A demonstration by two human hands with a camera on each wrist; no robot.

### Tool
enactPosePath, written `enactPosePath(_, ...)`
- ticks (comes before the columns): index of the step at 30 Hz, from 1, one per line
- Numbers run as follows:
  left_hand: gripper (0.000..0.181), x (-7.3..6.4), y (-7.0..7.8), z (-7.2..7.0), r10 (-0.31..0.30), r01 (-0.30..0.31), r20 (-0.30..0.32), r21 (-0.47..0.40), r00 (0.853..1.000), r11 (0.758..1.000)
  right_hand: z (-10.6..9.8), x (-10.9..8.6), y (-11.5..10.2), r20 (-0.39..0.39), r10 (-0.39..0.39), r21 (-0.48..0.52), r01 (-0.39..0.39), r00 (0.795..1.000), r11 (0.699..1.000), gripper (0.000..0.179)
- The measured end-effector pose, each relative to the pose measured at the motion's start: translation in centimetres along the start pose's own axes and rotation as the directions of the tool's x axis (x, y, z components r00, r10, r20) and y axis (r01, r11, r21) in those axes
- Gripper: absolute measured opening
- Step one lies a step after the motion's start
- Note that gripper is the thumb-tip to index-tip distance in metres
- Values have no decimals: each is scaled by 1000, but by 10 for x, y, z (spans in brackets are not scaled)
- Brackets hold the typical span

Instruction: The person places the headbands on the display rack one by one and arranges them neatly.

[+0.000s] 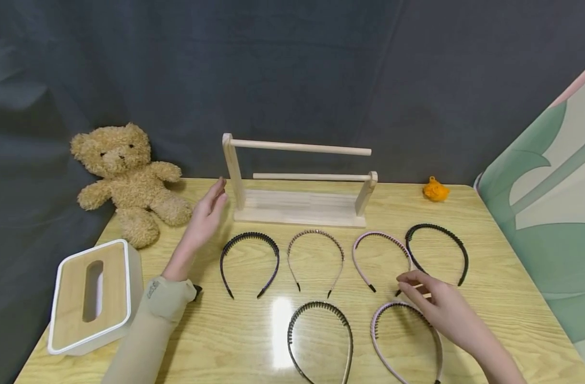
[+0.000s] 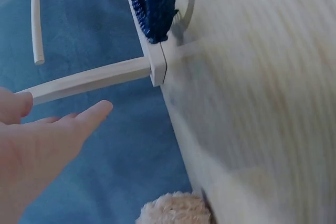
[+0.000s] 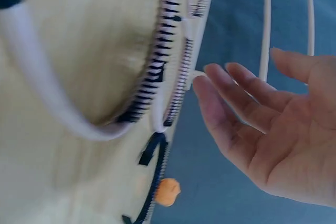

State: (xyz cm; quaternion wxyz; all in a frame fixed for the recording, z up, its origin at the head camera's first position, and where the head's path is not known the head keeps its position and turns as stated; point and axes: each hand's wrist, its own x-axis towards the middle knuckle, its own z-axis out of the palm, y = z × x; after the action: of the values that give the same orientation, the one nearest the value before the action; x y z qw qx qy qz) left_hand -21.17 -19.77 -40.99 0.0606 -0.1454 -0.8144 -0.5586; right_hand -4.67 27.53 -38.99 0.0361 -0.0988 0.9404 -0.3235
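Note:
Bare and holding nothing, my left hand (image 1: 205, 218) hovers just left of a wooden two-bar rack (image 1: 299, 219), fingers extended. My right hand (image 1: 441, 306) is over the table at the right, its fingers loosely bent and nothing between them. Beneath it lies a lilac headband (image 1: 375, 341), partly hidden by the hand. Behind that are a pink headband (image 1: 357, 253) and a black headband (image 1: 441, 228). Further left lie a thin beaded headband (image 1: 316, 231) and a dark toothed headband (image 1: 250, 235). Another dark headband (image 1: 289, 336) lies at the front middle. Both rack bars are bare.
A plush teddy bear (image 1: 129, 181) sits at the back left, behind a white tissue box (image 1: 69, 298) with a wooden lid. An orange trinket (image 1: 435, 190) stands near the back right edge. Dark cloth (image 1: 292, 69) hangs behind the wooden table (image 1: 239, 330).

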Motion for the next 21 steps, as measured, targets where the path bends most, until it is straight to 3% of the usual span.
enactPosePath(3,54,4,-4,5,7,-7,9,-12,1000,1000,5,-5,9,31,-1,-28,1,1000,1000,16)
enactPosePath(15,51,12,-11,16,69,-67,22,-94,997,993,14,-14,32,59,-29,-91,35,998,995,25)
enactPosePath(21,50,12,-11,17,46,-43,17,-114,999,993,19,-14,38,-3,-103,-97,102,995,990,26)
